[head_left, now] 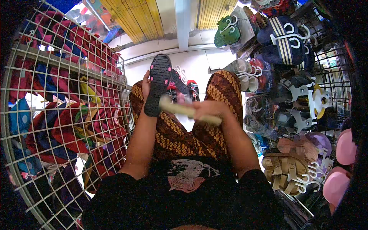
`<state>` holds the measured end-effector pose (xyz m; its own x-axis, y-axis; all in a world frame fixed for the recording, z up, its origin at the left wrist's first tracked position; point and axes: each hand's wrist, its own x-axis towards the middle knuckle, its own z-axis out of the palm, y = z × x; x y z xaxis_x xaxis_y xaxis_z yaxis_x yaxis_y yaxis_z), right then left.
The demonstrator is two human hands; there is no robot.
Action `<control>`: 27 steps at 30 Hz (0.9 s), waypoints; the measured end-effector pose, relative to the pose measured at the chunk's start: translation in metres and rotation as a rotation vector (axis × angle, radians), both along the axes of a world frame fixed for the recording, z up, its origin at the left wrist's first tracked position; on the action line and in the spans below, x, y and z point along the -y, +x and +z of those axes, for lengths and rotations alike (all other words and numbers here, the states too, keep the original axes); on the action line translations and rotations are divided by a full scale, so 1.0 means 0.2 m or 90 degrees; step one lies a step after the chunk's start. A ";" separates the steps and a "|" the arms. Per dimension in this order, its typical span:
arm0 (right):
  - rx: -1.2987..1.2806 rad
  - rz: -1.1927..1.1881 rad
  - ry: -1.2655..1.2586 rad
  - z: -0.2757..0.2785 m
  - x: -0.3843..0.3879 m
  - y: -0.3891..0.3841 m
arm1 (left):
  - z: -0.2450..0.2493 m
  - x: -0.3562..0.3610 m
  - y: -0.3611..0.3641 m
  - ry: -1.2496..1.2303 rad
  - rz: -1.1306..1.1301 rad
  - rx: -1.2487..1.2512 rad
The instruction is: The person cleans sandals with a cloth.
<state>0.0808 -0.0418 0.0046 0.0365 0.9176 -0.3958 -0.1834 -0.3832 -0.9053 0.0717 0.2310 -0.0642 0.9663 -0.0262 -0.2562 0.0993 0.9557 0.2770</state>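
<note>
My left hand [146, 85] grips a sandal [160, 73] from behind, its black ribbed sole with pink dots turned up toward me. Most of the left fingers are hidden behind the sole. A dark strap [179, 83] hangs off the sandal's right side. My right hand [209, 109] is wrapped round a cream-coloured brush [177, 109], smeared by motion. The brush's head overlaps the lower part of the sole in this view. On the floor beyond my knees lies other footwear with red and black parts [193, 87].
A wire grid rack [63, 96] with colourful fabric items behind it stands close on my left. To my right hang pairs of shoes and sandals on white hangers, among them navy slides [281, 40] and brown sandals [285, 168]. Yellow slatted panels [134, 17] stand ahead beyond the white tiled floor.
</note>
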 end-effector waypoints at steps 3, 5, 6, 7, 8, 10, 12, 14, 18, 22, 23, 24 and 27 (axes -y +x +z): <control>0.048 0.006 0.066 -0.01 0.01 0.00 | 0.08 0.03 0.01 -0.079 0.029 -0.008; -0.078 -0.194 0.060 -0.04 0.04 0.01 | 0.03 -0.01 0.00 -0.090 -0.019 0.048; -0.210 -0.313 0.062 -0.06 0.07 0.02 | 0.02 -0.03 0.00 -0.094 -0.042 0.077; -0.345 -0.432 0.063 -0.07 0.11 0.04 | 0.01 -0.03 -0.01 -0.085 -0.042 0.051; -0.248 -0.358 0.065 -0.11 0.09 0.04 | 0.00 -0.03 -0.01 -0.079 -0.044 0.026; -0.043 -0.221 0.084 -0.19 0.05 0.03 | 0.01 -0.02 0.01 -0.052 -0.027 -0.005; 0.204 0.059 0.266 -0.27 -0.05 -0.12 | 0.05 0.03 0.02 -0.011 0.013 -0.025; 0.150 0.145 0.245 -0.21 -0.05 -0.13 | 0.27 0.11 -0.03 0.007 -0.004 -0.071; -0.461 -0.243 0.189 -0.23 0.11 -0.02 | 0.22 0.07 -0.04 0.059 -0.122 -0.043; -0.048 -0.417 0.062 0.04 -0.05 -0.06 | 0.27 0.16 -0.04 0.124 -0.109 -0.199; 0.258 -0.352 0.014 0.01 -0.11 -0.10 | 0.31 0.20 -0.03 0.122 -0.104 -0.245; 0.560 -0.268 -0.037 -0.01 -0.15 -0.13 | 0.28 0.19 0.00 0.107 -0.090 -0.284; 0.620 -0.167 0.020 0.00 -0.21 -0.19 | -0.08 -0.02 0.01 -0.110 -0.218 -0.050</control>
<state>0.0433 -0.0001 0.0044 0.5339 0.8433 -0.0614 0.5663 -0.4105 -0.7147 0.0733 0.2346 -0.0810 0.8714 -0.3936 -0.2928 0.4357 0.8953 0.0930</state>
